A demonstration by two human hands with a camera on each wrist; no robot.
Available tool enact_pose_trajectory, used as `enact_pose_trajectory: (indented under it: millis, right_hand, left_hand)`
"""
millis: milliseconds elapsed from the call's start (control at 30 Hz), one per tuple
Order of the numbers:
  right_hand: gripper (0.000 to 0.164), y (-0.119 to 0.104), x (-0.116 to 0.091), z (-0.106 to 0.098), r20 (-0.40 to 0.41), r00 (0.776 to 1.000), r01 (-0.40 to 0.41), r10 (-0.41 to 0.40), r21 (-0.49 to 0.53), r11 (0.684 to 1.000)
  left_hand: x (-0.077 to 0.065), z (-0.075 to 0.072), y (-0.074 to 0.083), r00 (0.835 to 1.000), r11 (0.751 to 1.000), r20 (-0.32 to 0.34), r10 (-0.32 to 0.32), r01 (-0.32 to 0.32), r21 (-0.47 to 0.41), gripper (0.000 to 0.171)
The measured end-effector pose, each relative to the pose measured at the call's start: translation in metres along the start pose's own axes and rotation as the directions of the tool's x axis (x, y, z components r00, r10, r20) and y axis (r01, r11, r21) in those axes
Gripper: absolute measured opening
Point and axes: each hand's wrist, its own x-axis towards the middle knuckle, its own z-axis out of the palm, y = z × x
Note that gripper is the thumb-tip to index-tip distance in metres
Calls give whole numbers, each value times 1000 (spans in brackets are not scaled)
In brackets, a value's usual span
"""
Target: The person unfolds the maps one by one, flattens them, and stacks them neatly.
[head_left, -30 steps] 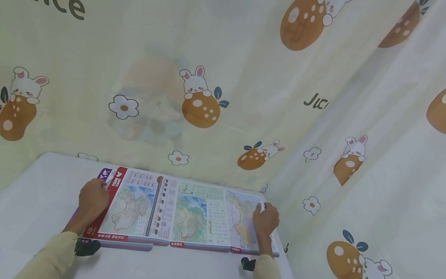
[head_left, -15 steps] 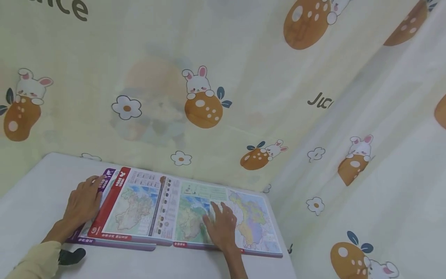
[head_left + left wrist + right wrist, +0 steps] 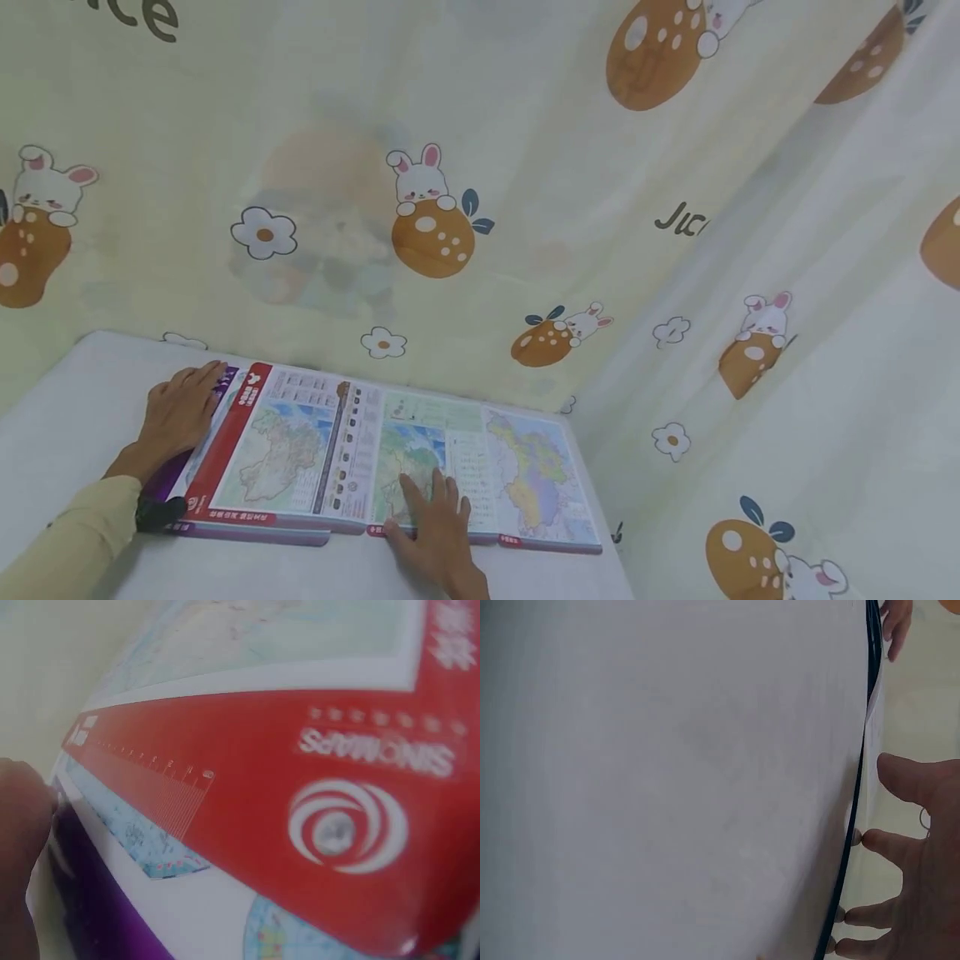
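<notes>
Several glossy map sheets overlap in a row. The red-bordered map point(image 3: 277, 462) lies over a purple-bordered map point(image 3: 167, 482) at the left, with a middle map point(image 3: 412, 442) and a right map point(image 3: 532, 475) beyond it. My left hand point(image 3: 174, 412) rests on the purple border, fingers extended together toward the far edge. In the left wrist view the red border point(image 3: 225, 735) shows a printed scale. My right hand point(image 3: 437, 537), fingers spread, lies over the near edge of the middle map. The right wrist view shows its fingertips point(image 3: 877, 840) at a dark edge.
The maps lie on a white-covered table point(image 3: 75, 417). Behind and to the right hangs a pale curtain point(image 3: 465, 317) printed with rabbits and flowers, close to the far table edge. A dark piece point(image 3: 160, 512) hangs at my left cuff.
My right hand has left the right map's far right side and moved left and nearer, to the middle map's front edge. My left hand has shifted left off the red border and flattened.
</notes>
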Motion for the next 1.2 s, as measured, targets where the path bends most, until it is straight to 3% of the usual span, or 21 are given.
enact_pose_trajectory:
  millis: [267,433,600,1033,1200]
  right_hand:
    - [79,-7,-5,-1,53,998,24,-23,-15,1000]
    - [79,-8,2,-5,73,997,20,-17,-34,999]
    - [81,-6,4,-4,104,995,10,-6,-36,999]
    - [77,3,17,-9,66,995,75,-70,-76,994]
    - [78,1,18,-11,79,995,60,-53,-82,995]
  left_hand:
    - [-4,-2,-5,1000,998,26,-17,15,56,54]
    - [-3,-4,-5,999,999,31,-10,9,48,56]
    - [-11,-6,-2,998,999,48,-27,26,27,57]
    - [-24,-9,8,1000,1000,3,1,-1,2,54]
    - [-33,-12,9,1000,1000,2,1,-1,-26,55]
